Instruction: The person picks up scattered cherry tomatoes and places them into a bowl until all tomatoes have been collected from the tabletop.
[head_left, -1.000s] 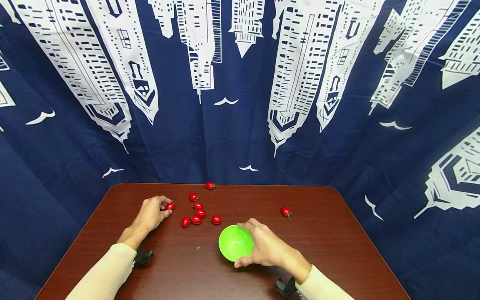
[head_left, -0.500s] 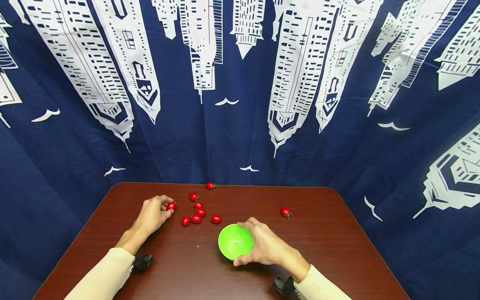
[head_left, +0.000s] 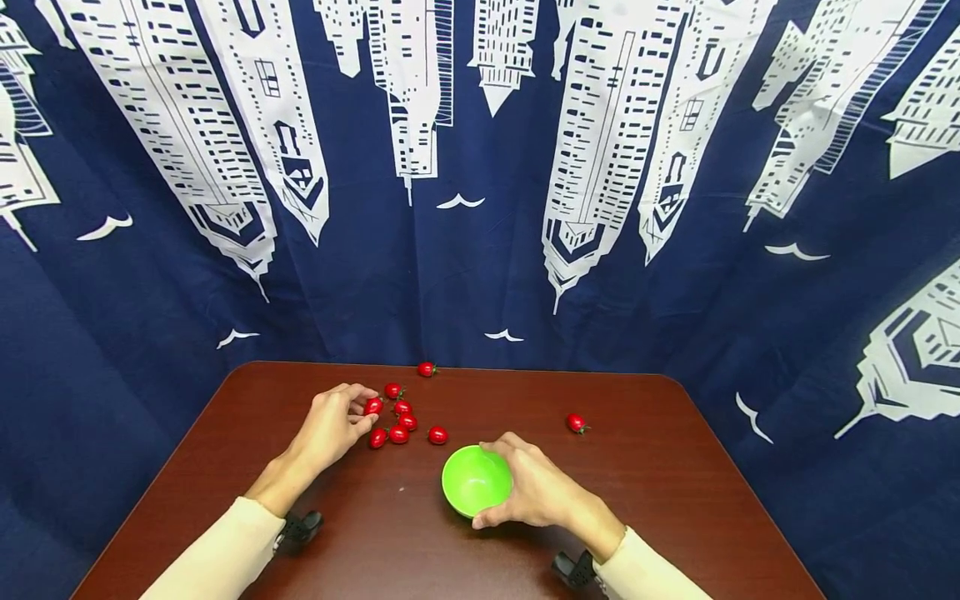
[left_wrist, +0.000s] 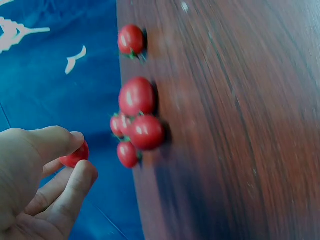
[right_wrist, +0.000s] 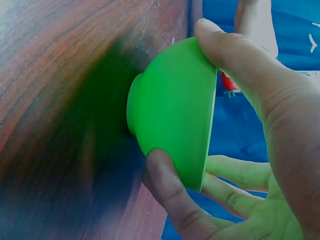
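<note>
L hand (head_left: 336, 425) pinched red tomato (head_left: 372, 406) btwn thumb and index tip; other fingers loosely curled under. Cluster of tomatoes (head_left: 398, 421) lay on table (head_left: 675, 500) just beyond and right of L fingertips, not touching them. R hand (head_left: 534, 487) gripped green bowl (head_left: 474, 479): thumb on near rim, fingers curled round far side; bowl upright on table. One tomato (head_left: 576, 422) sat beyond R fingers, apart. Another (head_left: 426, 368) at far table edge.
</note>
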